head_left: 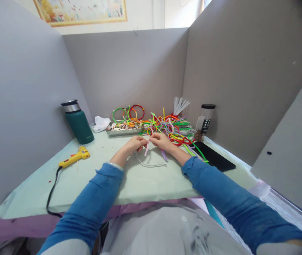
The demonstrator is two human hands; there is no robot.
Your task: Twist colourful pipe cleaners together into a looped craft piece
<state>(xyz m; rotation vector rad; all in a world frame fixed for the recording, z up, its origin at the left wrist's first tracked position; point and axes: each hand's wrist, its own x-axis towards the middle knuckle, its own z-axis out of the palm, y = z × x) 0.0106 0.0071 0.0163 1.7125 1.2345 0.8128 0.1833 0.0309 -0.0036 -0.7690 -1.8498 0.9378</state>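
My left hand (137, 143) and my right hand (161, 141) meet above the middle of the table, fingertips almost touching. Both are closed in a pinch on a pink pipe cleaner (146, 149), whose short end hangs down between them. From under my left hand a thin grey wire-like strand (152, 165) curves out to the right over the table. A purple twisted pipe cleaner (164, 154) lies just below my right hand. Behind the hands spreads a tangled heap of coloured pipe cleaners (170, 125). My fingers hide part of the pink piece.
A yellow glue gun (75, 157) with a black cord lies at left, near a green bottle (79, 125). A metal tray (124, 131) of small pieces stands at the back beside coloured rings (137, 112). On the right are a black phone-like slab (216, 157) and a clear container (204, 122). Grey partitions enclose the table.
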